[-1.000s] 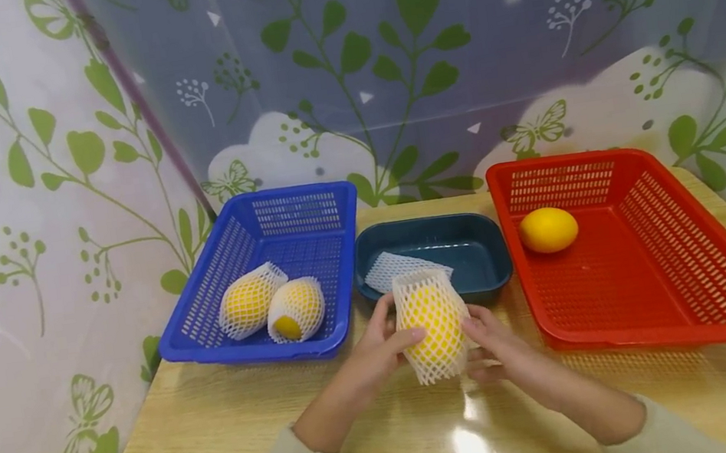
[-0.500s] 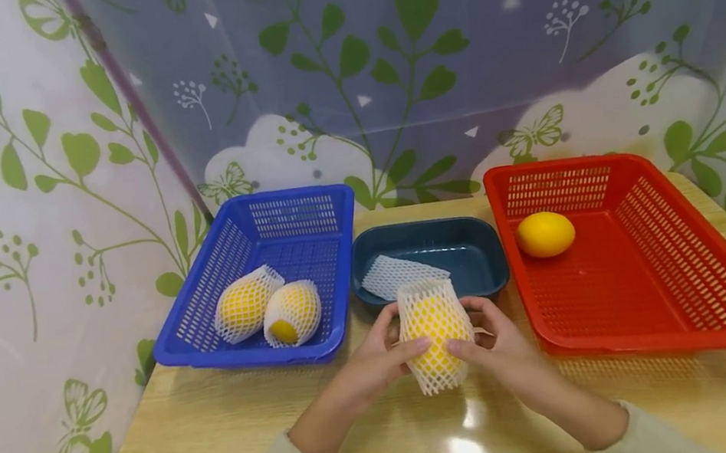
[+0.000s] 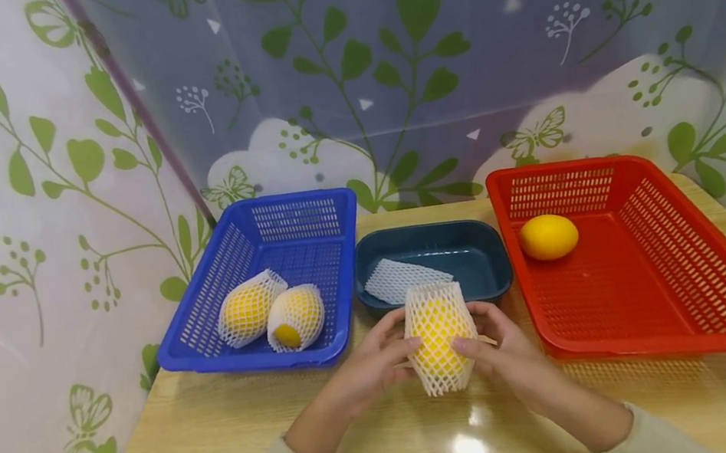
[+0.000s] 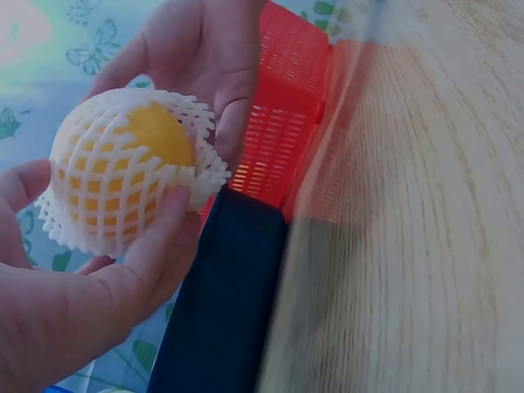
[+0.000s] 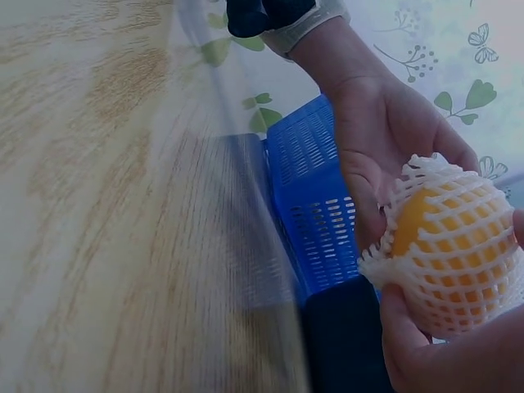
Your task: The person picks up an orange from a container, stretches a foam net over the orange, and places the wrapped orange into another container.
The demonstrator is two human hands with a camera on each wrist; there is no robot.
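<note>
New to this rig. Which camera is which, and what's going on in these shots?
No robot here: a person works with two bare hands. The wide picture comes from a head-worn camera looking forward and down. The two tilted close-ups come from cameras worn on each wrist: the left one looks toward the red basket, the right one toward the blue basket.

On the wooden table, the blue basket, at left, holds two netted fruits; the dark teal tray in the middle holds a flat white net; the red basket, at right, holds a bare yellow fruit.

The left hand and right hand together hold another yellow fruit in a white net.
</note>
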